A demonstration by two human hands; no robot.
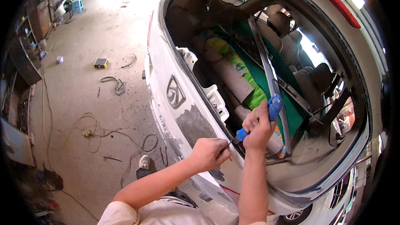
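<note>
My right hand [256, 127] grips a blue tool [273, 107], whose lower end with a dark tip reaches the edge of the glassless rear window opening [225, 135] of a white car. Just left of that tip, my left hand [212, 152] is closed on a thin dark piece [231, 141] at the same edge; its exact shape is hard to make out. Below the edge the white panel [162, 79] carries a metal emblem [175, 91] and a grey sanded patch [189, 125].
Inside the car lie a green sheet [291, 112], padded rolls [233, 79], a long metal bar [262, 54] and seats [279, 25]. On the floor [75, 96] are cables [89, 133], dark strips [118, 85] and a black-yellow box [101, 63]. Shelving [31, 58] stands at far left.
</note>
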